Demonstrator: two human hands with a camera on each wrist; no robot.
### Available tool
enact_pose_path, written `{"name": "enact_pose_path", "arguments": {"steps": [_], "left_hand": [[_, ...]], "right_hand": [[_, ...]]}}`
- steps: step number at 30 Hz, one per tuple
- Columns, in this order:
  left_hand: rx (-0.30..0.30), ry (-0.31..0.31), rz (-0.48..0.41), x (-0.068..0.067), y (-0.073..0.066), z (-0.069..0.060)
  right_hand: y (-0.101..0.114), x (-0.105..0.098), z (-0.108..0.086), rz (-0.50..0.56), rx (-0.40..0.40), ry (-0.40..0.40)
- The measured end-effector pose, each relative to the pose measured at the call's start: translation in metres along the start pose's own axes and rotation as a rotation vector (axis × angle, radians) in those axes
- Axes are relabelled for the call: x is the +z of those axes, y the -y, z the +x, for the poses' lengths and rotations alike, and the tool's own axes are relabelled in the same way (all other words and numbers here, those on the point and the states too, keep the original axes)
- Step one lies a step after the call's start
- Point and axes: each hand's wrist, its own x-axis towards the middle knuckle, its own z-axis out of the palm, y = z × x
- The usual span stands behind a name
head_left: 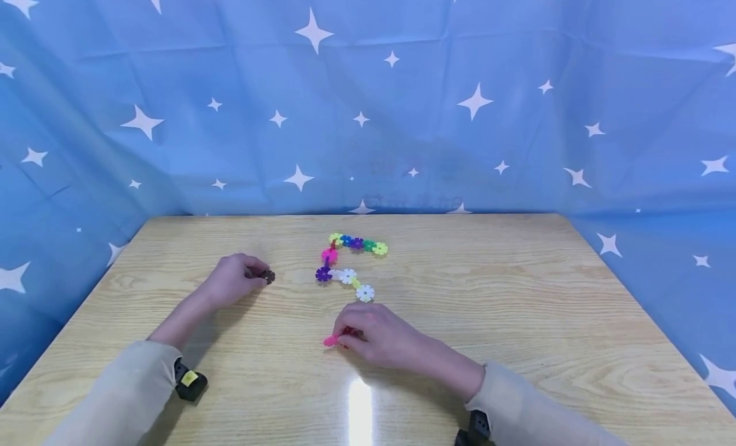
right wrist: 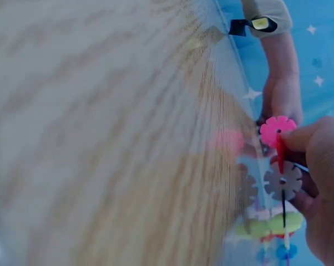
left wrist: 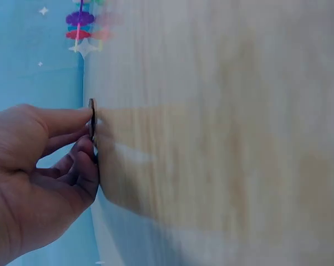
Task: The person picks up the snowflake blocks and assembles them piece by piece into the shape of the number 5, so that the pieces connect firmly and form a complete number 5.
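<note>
On the table, a chain of colourful notched flower-shaped discs ends in a white disc (head_left: 365,293). My right hand (head_left: 379,334) pinches a red disc (right wrist: 281,152) that meets a pink disc (head_left: 330,340). The white end disc (right wrist: 283,185) shows close behind these fingers; whether the red disc joins it is hidden. Farther left, my left hand (head_left: 236,280) pinches a dark disc (head_left: 268,276) just at the tabletop. This dark disc (left wrist: 92,119) is seen edge-on between thumb and fingers in the left wrist view. Something dark under the fingers is partly covered.
The chain bends past a purple disc (head_left: 324,274) and a pink disc (head_left: 329,255), then runs right to a yellow-green disc (head_left: 380,248). A blue cloth with white stars (head_left: 368,101) hangs behind the wooden table (head_left: 517,292). Light glares near the front edge.
</note>
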Motion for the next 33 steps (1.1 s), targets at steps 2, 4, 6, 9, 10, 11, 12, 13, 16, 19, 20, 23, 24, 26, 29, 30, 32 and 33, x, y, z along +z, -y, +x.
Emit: {"name": "enact_pose_path", "arguments": {"steps": [2, 4, 6, 9, 10, 11, 12, 13, 16, 19, 20, 23, 24, 26, 29, 30, 32, 33], "left_hand": [[0.010, 0.036, -0.014, 0.003, -0.003, -0.001], [0.009, 0.057, -0.024, 0.005, -0.005, -0.002], [-0.002, 0.066, -0.036, 0.007, -0.007, -0.004], [-0.012, 0.068, -0.047, 0.008, -0.008, -0.005], [-0.012, 0.068, -0.050, 0.008, -0.008, -0.006], [-0.009, 0.067, -0.055, 0.009, -0.009, -0.006], [-0.008, 0.067, -0.058, 0.009, -0.010, -0.007], [-0.004, 0.063, -0.059, 0.009, -0.011, -0.007], [0.000, 0.057, -0.073, 0.011, -0.013, -0.008], [-0.007, 0.064, -0.096, 0.013, -0.016, -0.010], [-0.003, 0.067, -0.102, 0.013, -0.016, -0.012], [0.020, 0.076, -0.119, 0.017, -0.018, -0.016], [0.036, 0.080, -0.126, 0.018, -0.020, -0.018], [0.076, 0.089, -0.145, 0.021, -0.023, -0.021], [0.126, 0.127, -0.176, 0.027, -0.032, -0.024], [0.139, 0.143, -0.184, 0.029, -0.034, -0.025], [0.160, 0.170, -0.200, 0.033, -0.040, -0.026], [0.164, 0.178, -0.201, 0.035, -0.043, -0.027]], "right_hand": [[0.001, 0.000, 0.000, -0.006, 0.005, -0.003], [0.001, -0.001, -0.001, -0.014, 0.009, -0.007], [0.001, 0.000, -0.001, -0.021, 0.008, -0.012], [0.001, 0.000, -0.002, -0.019, 0.006, -0.020], [0.001, 0.000, -0.002, -0.019, 0.005, -0.022], [0.001, 0.000, -0.002, -0.017, 0.003, -0.025], [0.001, 0.000, -0.002, -0.017, 0.002, -0.026], [0.001, 0.001, -0.002, -0.018, 0.000, -0.028], [0.000, 0.001, -0.002, -0.013, -0.008, -0.036], [0.000, 0.002, -0.002, -0.012, -0.015, -0.043], [0.000, 0.002, -0.002, -0.010, -0.016, -0.045], [0.002, 0.002, -0.001, -0.009, -0.011, -0.044], [0.002, 0.002, -0.001, -0.007, -0.008, -0.045], [0.003, 0.002, 0.000, -0.002, 0.001, -0.047], [0.003, 0.003, 0.000, 0.007, 0.015, -0.057], [0.004, 0.003, 0.000, 0.010, 0.022, -0.060], [0.004, 0.003, 0.000, 0.014, 0.032, -0.068], [0.004, 0.003, 0.000, 0.016, 0.035, -0.072]]}}
